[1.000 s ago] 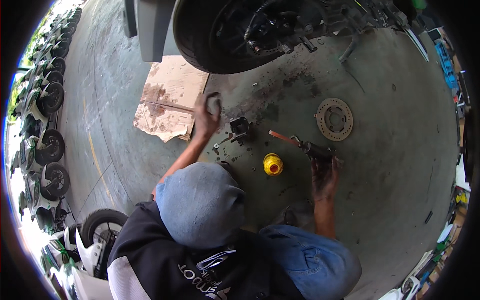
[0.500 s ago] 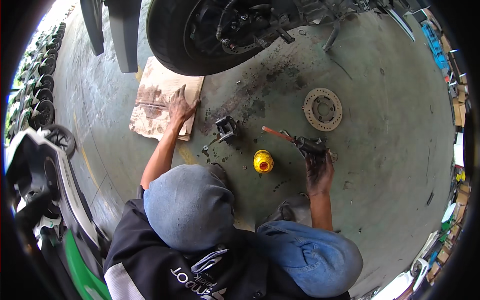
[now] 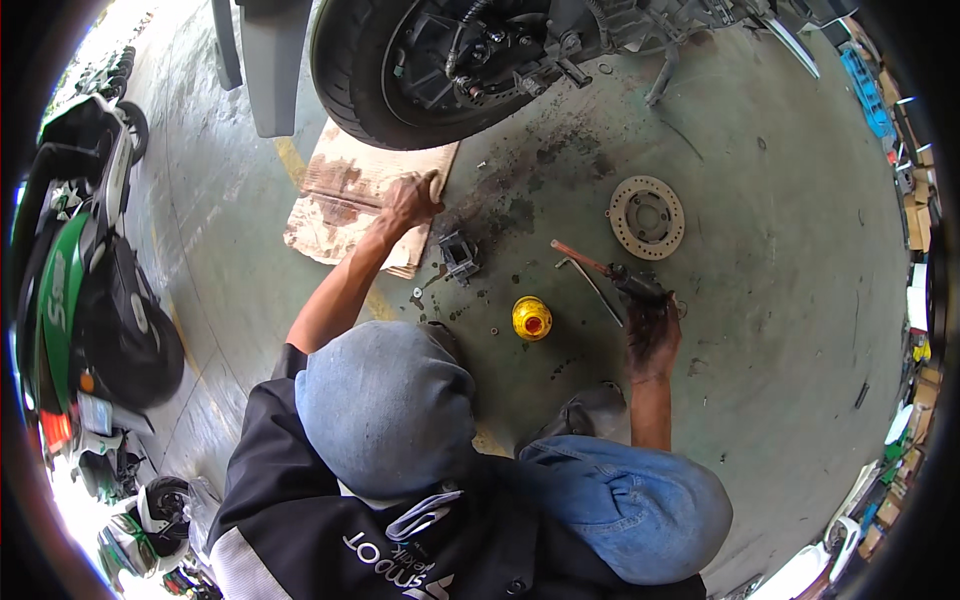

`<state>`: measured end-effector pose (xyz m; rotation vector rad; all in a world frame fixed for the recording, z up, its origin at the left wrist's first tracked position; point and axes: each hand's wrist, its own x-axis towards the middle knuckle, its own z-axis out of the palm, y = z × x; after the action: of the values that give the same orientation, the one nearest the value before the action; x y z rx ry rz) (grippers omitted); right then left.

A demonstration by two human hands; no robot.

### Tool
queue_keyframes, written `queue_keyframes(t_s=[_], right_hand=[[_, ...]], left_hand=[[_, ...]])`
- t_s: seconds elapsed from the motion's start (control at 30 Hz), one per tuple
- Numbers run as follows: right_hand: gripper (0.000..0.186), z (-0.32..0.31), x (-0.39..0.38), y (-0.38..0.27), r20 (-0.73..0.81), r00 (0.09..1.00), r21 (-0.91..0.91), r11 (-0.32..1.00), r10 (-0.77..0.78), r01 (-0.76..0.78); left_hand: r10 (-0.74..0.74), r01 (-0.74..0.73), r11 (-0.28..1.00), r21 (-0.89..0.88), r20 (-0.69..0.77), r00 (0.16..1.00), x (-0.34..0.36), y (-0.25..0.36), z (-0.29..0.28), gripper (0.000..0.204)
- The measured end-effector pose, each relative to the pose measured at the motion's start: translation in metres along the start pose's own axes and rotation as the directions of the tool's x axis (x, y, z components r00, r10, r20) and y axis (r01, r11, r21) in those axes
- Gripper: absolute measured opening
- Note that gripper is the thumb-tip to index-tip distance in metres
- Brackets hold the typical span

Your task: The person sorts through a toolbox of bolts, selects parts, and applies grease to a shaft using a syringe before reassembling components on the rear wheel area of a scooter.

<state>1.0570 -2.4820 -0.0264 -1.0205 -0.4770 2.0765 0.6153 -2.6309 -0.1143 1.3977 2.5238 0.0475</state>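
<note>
My left hand (image 3: 412,203) is closed at the right edge of a flat piece of brown, oil-stained cardboard (image 3: 335,215), its fingers curled around that edge. The cardboard lies on the floor partly beneath a motorcycle wheel (image 3: 390,75). My right hand (image 3: 652,338), blackened with grease, is wrapped around a dark cylindrical part (image 3: 638,287). A reddish-brown rod (image 3: 580,257) sticks out leftward from that part. Below the rod is a thin, bent metal bar (image 3: 597,295). A black blocky metal part (image 3: 460,256) and a yellow bottle (image 3: 532,319) with a red opening stand between my hands.
A perforated brake disc (image 3: 668,192) lies flat at the right. Small hardware, such as a washer (image 3: 417,292), and dark oil spots dot the floor. At the left stands a green and black scooter (image 3: 85,290). Boxes (image 3: 918,225) and other goods line the far right.
The cardboard has slid to the right under my left hand, whose fingers have curled. My right hand has shifted slightly right with the dark part. The scooter at the left has moved farther forward.
</note>
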Motion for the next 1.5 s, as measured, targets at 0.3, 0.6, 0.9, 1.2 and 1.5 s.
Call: queue_keyframes(t_s=[0.3, 0.6, 0.9, 1.2, 1.5], right_hand=[[0.028, -0.001, 0.004, -0.003, -0.001, 1.000, 0.022, 1.000, -0.004, 0.004], [0.028, -0.004, 0.012, 0.004, 0.003, 1.000, 0.026, 0.999, -0.020, 0.020], [0.034, 0.011, 0.079, 0.103, -0.033, 0.991, 0.151, 0.981, 0.132, -0.126], [0.030, 0.027, 0.136, 0.147, -0.009, 0.977, -0.023, 0.976, 0.214, -0.214], [0.023, 0.026, 0.046, 0.063, -0.031, 0.937, -0.330, 0.881, 0.348, -0.338]], left_hand=[[0.308, -0.310, 0.948, 0.069, 0.033, 0.951, 0.003, 0.097, -0.006, 0.066], [0.332, -0.282, 0.936, -0.211, 0.261, 0.907, -0.031, 0.166, 0.000, 0.070], [0.191, -0.298, 0.789, -0.537, -0.247, 0.950, -0.057, 0.107, 0.009, 0.038], [0.166, -0.188, 0.647, -0.739, -0.104, 0.981, -0.091, 0.127, -0.035, 0.032], [0.631, -0.340, 0.466, -0.817, 0.037, 0.775, -0.137, 0.160, -0.024, 0.071]])
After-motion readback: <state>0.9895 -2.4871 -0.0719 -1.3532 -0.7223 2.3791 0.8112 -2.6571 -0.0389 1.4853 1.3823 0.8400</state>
